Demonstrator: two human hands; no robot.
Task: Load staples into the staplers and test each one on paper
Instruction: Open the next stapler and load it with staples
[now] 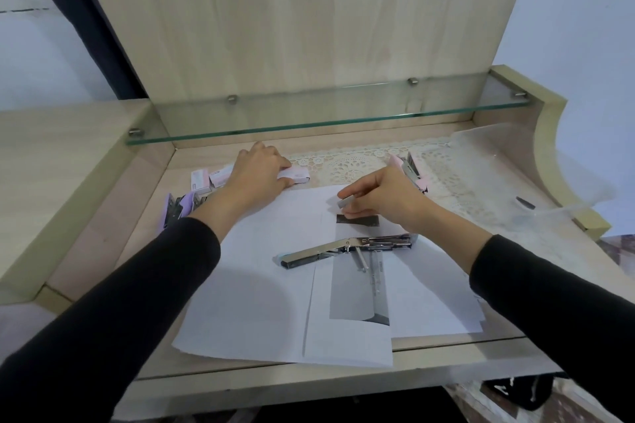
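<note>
Staple strip [344, 201] pinched in the right hand [385, 196], not yet loaded.
The left hand [257, 172] holds a staple box [296, 175] near the desk's [343, 385] far edge. An open stapler [347, 249] lies on paper [261, 285] mid-desk. A purple stapler [178, 209] at the left edge and a pink stapler [410, 168] further back likely still need loading and testing.
</note>
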